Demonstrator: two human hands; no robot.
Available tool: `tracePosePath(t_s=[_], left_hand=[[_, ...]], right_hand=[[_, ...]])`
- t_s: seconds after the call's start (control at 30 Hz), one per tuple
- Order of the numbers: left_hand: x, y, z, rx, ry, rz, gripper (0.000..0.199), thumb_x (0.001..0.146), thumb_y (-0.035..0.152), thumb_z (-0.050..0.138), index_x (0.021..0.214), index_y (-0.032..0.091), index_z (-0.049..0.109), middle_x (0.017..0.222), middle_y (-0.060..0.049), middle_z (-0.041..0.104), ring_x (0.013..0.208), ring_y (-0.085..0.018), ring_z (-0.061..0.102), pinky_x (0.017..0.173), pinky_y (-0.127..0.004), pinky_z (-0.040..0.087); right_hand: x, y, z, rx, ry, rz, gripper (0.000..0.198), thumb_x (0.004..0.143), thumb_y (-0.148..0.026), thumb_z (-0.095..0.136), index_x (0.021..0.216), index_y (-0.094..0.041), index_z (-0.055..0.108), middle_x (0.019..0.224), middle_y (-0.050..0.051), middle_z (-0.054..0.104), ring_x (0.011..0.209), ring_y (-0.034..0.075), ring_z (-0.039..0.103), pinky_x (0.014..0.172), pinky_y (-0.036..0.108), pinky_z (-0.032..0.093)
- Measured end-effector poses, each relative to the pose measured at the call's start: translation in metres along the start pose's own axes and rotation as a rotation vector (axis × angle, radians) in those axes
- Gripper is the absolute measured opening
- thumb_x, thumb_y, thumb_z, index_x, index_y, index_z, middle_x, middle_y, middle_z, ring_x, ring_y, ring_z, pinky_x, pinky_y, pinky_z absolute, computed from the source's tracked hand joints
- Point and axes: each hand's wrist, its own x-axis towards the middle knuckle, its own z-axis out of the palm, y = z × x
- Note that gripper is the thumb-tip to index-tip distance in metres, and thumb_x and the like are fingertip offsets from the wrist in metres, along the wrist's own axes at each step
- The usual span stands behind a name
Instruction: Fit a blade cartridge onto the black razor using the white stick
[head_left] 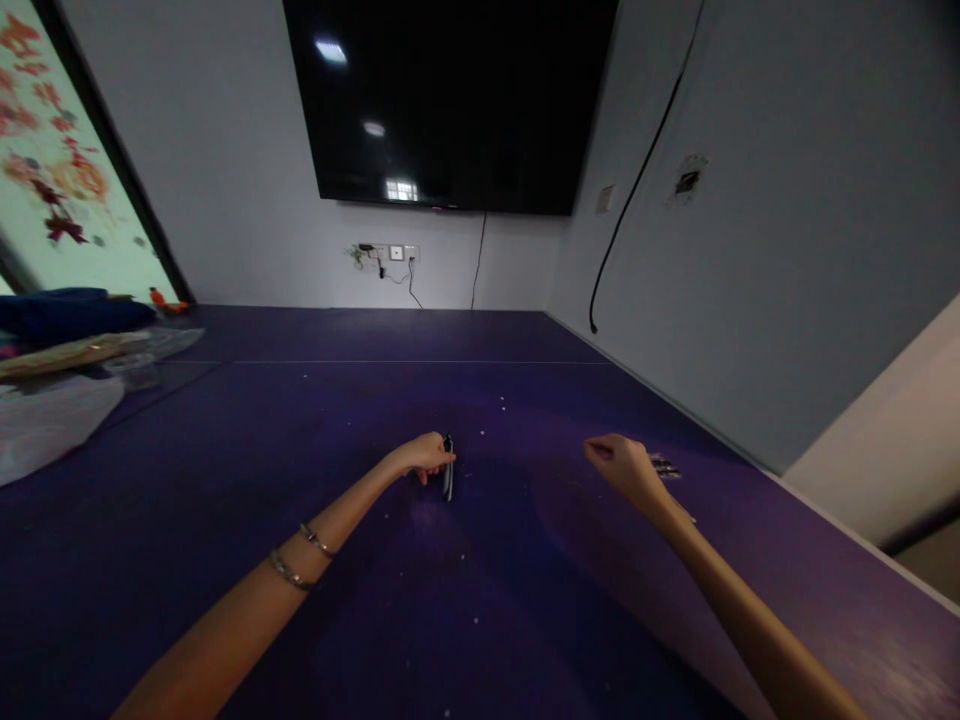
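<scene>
Near the middle of the purple surface, my left hand (429, 455) is closed, with thumb and fingers gripping a slim black-and-silver object (448, 482). Its exact kind is too small to make out, and the fingers cover part of its upper end. To the right, my right hand (621, 462) is held with its fingertips pressed together in a pinch. Whatever may be between those fingertips is hidden. Just beyond the right wrist lies a small dark-and-light patterned item (664, 466), partly covered by the hand.
The purple surface (337, 640) carries scattered white specks. Plastic bags (56, 420) and a dark blue cloth bundle (71, 312) lie at the far left. A television (457, 100) hangs above wall sockets (396, 253). A black cable (637, 180) dangles along the right wall.
</scene>
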Motion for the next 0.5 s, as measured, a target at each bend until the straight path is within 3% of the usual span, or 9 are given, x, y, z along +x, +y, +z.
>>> tracePosePath(t_s=[0.27,0.5], left_hand=[[-0.001,0.01,-0.002,0.206,-0.014,-0.008,0.03,0.083,0.027,0.046,0.06,0.011,0.057,0.053,-0.001,0.055,0.035,-0.007,0.044,0.042,-0.021,0.041],[-0.002,0.009,0.003,0.333,0.072,0.042,0.03,0.083,0.031,0.047,0.066,0.011,0.062,0.059,-0.007,0.061,0.045,-0.013,0.054,0.048,-0.023,0.041]], right_hand=[[0.0,0.048,-0.006,-0.134,-0.117,0.233,0.031,0.076,-0.026,0.046,0.086,-0.013,0.073,0.08,0.011,0.072,0.076,0.024,0.066,0.064,0.026,0.044],[-0.002,0.081,-0.017,-0.192,-0.212,0.309,0.025,0.074,-0.028,0.054,0.086,-0.017,0.073,0.077,0.011,0.071,0.073,0.023,0.066,0.059,0.023,0.042]])
